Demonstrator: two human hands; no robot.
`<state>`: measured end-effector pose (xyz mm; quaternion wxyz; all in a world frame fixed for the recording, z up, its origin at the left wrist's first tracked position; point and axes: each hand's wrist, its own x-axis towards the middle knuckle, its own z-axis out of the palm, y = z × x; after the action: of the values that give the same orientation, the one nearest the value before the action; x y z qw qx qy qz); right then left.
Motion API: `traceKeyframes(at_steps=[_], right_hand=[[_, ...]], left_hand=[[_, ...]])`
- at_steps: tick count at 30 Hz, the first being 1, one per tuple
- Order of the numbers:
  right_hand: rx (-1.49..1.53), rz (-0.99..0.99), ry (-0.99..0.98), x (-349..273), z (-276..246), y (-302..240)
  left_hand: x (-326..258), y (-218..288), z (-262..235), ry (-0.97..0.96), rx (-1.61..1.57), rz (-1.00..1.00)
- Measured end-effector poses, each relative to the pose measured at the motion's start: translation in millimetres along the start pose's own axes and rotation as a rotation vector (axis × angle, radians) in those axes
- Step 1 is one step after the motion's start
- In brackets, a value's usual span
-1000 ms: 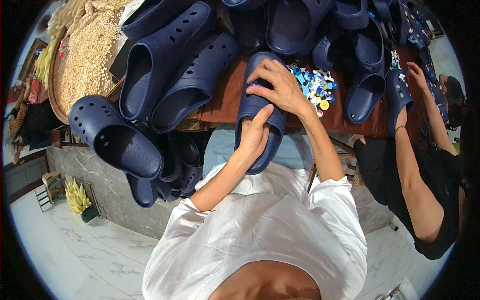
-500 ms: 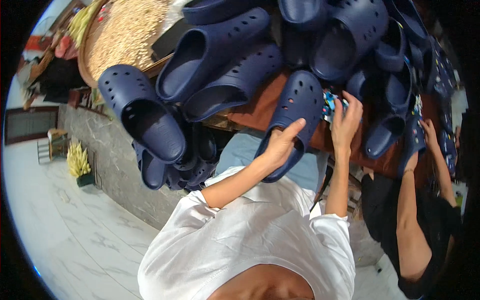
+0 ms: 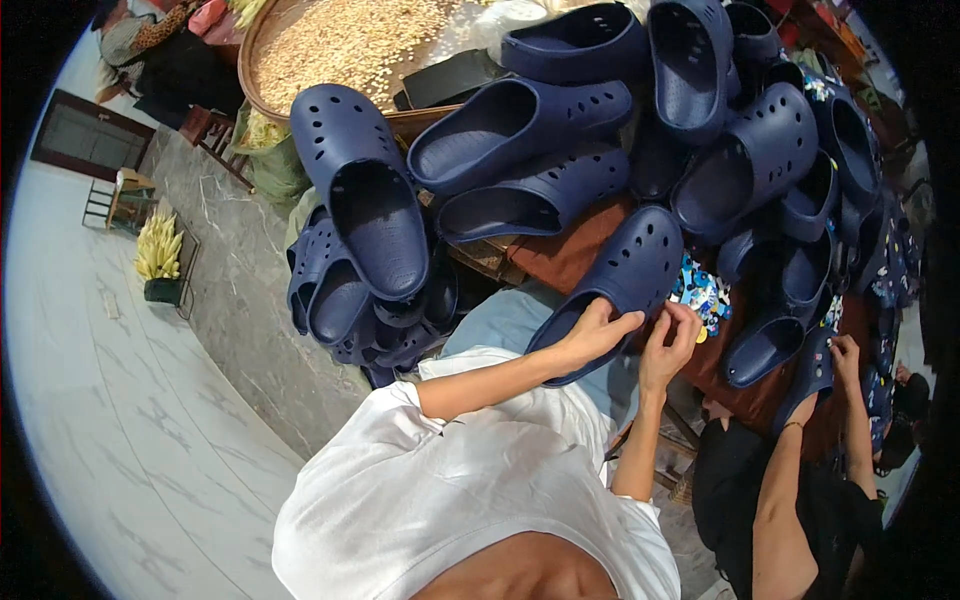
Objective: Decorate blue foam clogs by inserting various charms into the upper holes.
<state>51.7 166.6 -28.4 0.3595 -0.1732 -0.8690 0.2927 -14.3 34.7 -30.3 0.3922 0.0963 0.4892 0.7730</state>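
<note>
Both hands on a navy clog at the desk edge.

I see my left hand (image 3: 590,335) clenched round the heel rim of the clog (image 3: 620,280), w/ the thumb over the opening. My right hand (image 3: 668,338) pinches its side, just beside a pile of small bright charms (image 3: 700,295). The clog lies tilted on the brown desk (image 3: 570,255), more navy clogs (image 3: 520,130) heaped behind. Another person's hand (image 3: 845,355) rests far right.

The navy clog (image 3: 622,268) looks like matt, smooth foam-plastic; the table (image 3: 570,255) is brown wood.
</note>
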Motion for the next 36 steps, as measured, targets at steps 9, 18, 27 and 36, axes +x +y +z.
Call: traceKeyframes(at_steps=[9,18,27,36], right_hand=[[-0.159,-0.02,-0.102,-1.4,7.7,29.7],[-0.272,-0.183,-0.044,-8.0,20.6,38.1],[-0.278,-0.136,0.002,-13.3,20.7,51.7],[-0.241,-0.08,-0.018,-8.6,20.3,37.0]], left_hand=[[-16.3,2.8,-3.2,0.086,-0.103,0.072],[-30.9,17.5,-15.6,0.201,-0.068,0.094],[-43.4,29.6,-10.2,0.179,-0.034,-0.009],[-31.7,28.0,-14.5,0.235,-0.119,-0.063]])
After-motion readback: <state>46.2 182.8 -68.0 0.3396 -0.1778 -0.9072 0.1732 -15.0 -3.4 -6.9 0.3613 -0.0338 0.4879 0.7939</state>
